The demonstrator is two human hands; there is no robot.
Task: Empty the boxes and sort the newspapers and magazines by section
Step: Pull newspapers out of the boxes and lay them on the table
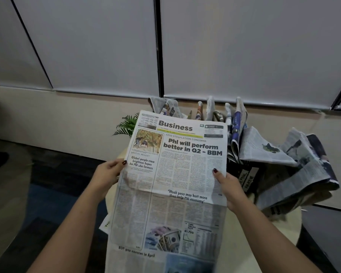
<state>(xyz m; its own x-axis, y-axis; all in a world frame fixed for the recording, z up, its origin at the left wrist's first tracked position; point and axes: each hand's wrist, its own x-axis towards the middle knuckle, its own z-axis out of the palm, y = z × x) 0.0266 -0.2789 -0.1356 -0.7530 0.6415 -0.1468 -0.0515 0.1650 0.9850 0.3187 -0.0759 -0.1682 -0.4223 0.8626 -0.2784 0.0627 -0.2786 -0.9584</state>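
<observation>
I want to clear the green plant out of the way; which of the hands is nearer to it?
The left. The left hand pinches the newspaper's left edge, just below the plant. The right hand pinches the opposite edge, a full page-width farther from it.

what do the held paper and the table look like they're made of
Paper: thin matte newsprint, greyish and uncoated; it creases at the fold and sags below the left hand and right hand pinching its edges.
Table: smooth cream top with a rounded edge, probably laminate or painted wood; too little shows to be sure.
</observation>
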